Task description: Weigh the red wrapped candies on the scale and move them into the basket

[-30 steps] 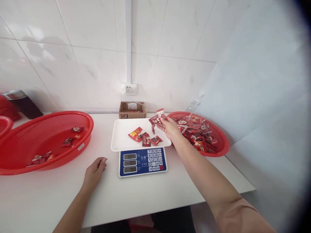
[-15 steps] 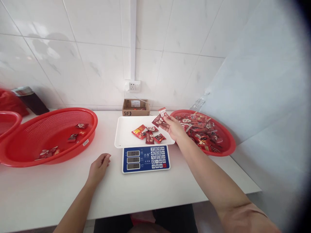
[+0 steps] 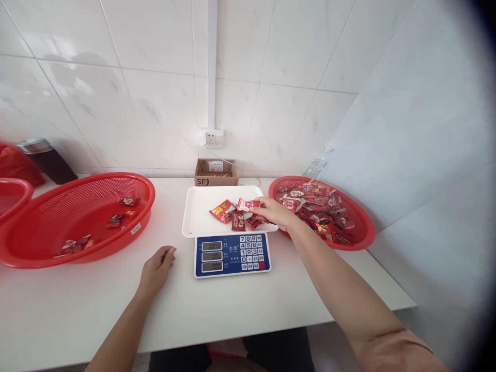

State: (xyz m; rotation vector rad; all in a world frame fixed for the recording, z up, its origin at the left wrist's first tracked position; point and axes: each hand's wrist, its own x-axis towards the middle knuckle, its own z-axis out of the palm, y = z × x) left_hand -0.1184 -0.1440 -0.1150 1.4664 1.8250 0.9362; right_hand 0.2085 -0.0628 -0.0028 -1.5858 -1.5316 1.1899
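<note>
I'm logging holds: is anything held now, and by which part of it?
The right grip holds a red-and-white packet by the end opposite its white tip, over the pan. Nothing shows in the left grip.

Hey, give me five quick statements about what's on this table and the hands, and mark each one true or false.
1. The right hand holds a red-and-white packet over the white tray. True.
2. The left hand is inside a basket. False: it is on the table.
3. The basket on the right holds more packets than the large basket on the left. True.
4. The cardboard box is nearer the person than the tray. False: it is behind the tray, near the wall.
5. The scale has its number keys right of its displays. True.
</note>
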